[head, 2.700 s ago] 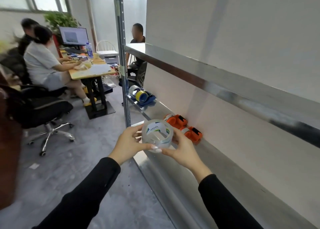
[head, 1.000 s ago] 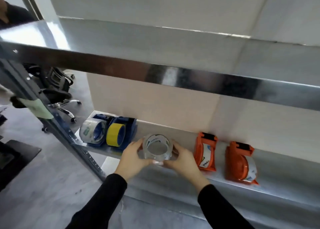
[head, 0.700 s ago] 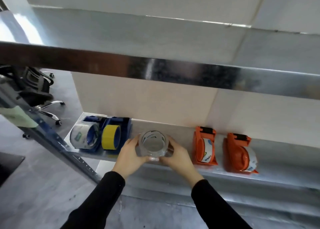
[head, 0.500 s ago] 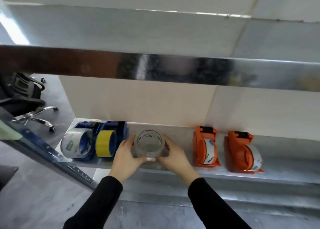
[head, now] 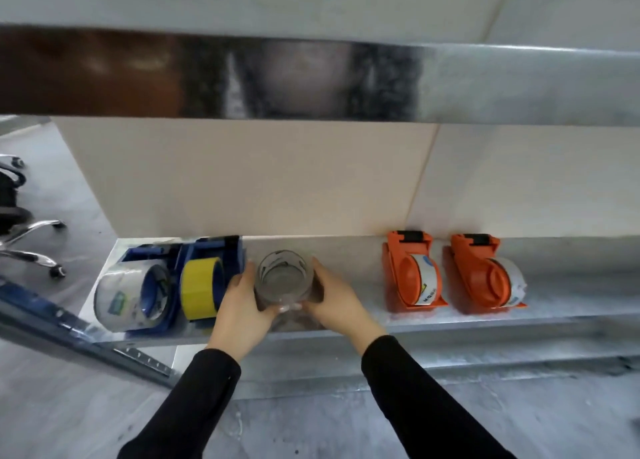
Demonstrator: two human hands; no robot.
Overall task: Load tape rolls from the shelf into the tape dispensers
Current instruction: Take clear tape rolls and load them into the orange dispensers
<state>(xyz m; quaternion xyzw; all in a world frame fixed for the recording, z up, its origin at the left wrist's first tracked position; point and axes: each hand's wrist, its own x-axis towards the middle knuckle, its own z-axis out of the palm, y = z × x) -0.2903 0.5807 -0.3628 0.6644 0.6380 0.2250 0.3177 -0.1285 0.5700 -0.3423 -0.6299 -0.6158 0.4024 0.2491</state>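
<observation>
Fingers of L hand curled round the left side of a clear tape roll. Fingers of R hand wrapped round its right side. Both thumbs meet at the near rim, so it is a two-handed hold with the roll snug between the palms.

Roll's open core faces up toward the camera; some print shows inside the rim, too blurred to read. Roll sits low over the lower shelf, in the gap between the blue and orange groups. Can't tell if its base touches the metal.

Just L of the L hand: blue dispenser w/ a yellow tape roll, nearly touching the knuckles. Next L: second blue dispenser w/ a large clear roll bearing a green label, at the shelf's end.

R of the R hand, apart from it: two orange dispensers side by side, the nearer and the farther, each loaded w/ white-labelled tape, backs toward the beige wall panel.

Black sleeves on both forearms. Upper shelf edge, shiny metal, crosses the top of the view. Office chair base at far L on the grey floor.
</observation>
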